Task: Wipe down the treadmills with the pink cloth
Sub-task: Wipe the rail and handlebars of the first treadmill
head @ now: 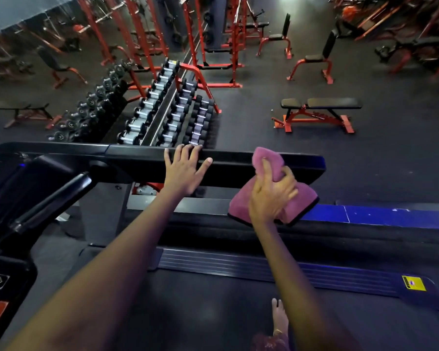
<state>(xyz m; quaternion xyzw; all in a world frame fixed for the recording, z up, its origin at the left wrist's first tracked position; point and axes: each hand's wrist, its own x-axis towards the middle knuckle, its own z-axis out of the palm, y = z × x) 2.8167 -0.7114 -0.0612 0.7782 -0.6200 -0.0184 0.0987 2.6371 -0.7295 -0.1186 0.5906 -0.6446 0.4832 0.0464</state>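
Observation:
I stand on a black treadmill, its belt (213, 312) under my bare foot (280, 317). The treadmill's black side handrail (137, 153) runs across the middle of the view. My left hand (185, 168) rests flat on that rail with its fingers spread. My right hand (273, 193) grips the bunched pink cloth (266, 157) and holds it against the rail near the rail's right end (312, 165). The cloth's lower folds (304, 198), edged in black, hang below my fingers.
The treadmill console (0, 282) sits at the lower left. A ribbed side rail (238, 264) runs along the deck. Beyond the handrail stand a dumbbell rack (162, 110), a red flat bench (317, 112), red racks and more benches on a dark floor.

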